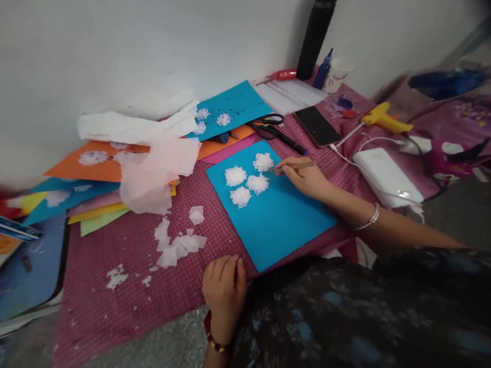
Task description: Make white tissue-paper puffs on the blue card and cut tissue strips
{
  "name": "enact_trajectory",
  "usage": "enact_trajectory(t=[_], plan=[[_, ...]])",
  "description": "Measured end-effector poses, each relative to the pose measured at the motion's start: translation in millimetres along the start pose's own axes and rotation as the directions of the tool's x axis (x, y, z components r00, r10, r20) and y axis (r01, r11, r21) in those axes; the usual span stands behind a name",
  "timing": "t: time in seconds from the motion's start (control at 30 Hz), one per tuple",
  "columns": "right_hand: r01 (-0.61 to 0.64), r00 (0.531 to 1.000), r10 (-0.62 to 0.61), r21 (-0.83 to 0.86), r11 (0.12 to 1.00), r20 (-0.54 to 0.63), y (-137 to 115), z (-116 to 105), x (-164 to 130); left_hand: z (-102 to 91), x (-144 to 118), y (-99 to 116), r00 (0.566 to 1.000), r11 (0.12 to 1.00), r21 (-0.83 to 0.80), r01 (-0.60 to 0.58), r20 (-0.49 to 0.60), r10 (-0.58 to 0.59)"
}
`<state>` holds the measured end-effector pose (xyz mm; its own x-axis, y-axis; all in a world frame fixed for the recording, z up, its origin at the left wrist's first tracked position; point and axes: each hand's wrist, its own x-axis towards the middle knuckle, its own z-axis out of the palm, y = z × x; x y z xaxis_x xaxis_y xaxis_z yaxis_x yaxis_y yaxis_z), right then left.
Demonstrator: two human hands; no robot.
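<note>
A blue sheet of paper [283,221] lies in front of me with several white crumpled-paper flowers [257,183] grouped on its upper part. In my right hand [307,177] is a thin brown pen-like stick [302,165], pinched between the fingers. Its tip is at the right-hand flowers; whether it touches them I cannot tell. My left hand [224,283] rests at the table's front edge, left of the blue sheet, its fingers curled in with nothing visible in them. White tissue scraps [180,247] lie beyond it on the checked cloth [123,315].
Black scissors [268,127] lie behind the sheet, near another blue sheet with flowers [239,107]. Pale tissue [150,175] covers coloured papers at left. To the right are a phone [318,126], a yellow glue gun [381,117] and a white power bank [386,174] with cables.
</note>
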<state>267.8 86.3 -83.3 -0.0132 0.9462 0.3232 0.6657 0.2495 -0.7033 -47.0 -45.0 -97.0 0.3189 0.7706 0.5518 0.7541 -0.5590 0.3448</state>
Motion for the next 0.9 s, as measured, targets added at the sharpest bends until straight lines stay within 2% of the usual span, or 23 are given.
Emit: enact_trajectory(t=[0.17,0.23,0.33,0.4,0.53,0.63,0.7,0.83,0.9], plan=[[-0.008,1.000,0.008,-0.056,0.998,-0.010,-13,-5,-26,-0.8,-2,1,0.994,0.997,0.031,0.068,0.085,-0.070],[-0.021,1.000,0.020,-0.065,0.998,-0.025,-18,-7,-41,-1.8,-1,3,0.990,0.997,0.049,0.055,0.130,-0.061],[-0.040,0.998,0.037,-0.060,0.997,-0.049,-21,-6,-59,-3.4,1,6,0.974,0.997,0.080,-0.009,0.225,-0.010],[-0.045,0.997,0.042,-0.049,0.998,-0.061,-21,-4,-64,-4.9,2,7,0.960,0.998,0.037,-0.057,0.278,0.045],[-0.029,0.998,0.028,-0.026,0.999,-0.052,-19,-4,-61,-8.9,2,7,0.924,0.986,-0.095,-0.136,0.347,0.161],[-0.017,0.999,0.017,-0.009,1.000,-0.030,-17,-8,-54,-10.7,3,8,0.887,0.979,-0.130,-0.158,0.416,0.199],[-0.020,1.000,0.020,0.006,1.000,-0.014,-15,-12,-50,-9.9,5,12,0.887,0.981,-0.101,-0.166,0.420,0.193],[-0.049,0.998,0.048,0.039,0.998,0.028,-13,-17,-41,-5.9,17,22,0.956,0.990,-0.016,-0.140,0.260,0.139],[-0.060,0.998,0.059,0.045,0.997,0.039,-13,-19,-34,-3.2,27,23,0.966,0.992,-0.029,-0.120,0.229,0.123]])
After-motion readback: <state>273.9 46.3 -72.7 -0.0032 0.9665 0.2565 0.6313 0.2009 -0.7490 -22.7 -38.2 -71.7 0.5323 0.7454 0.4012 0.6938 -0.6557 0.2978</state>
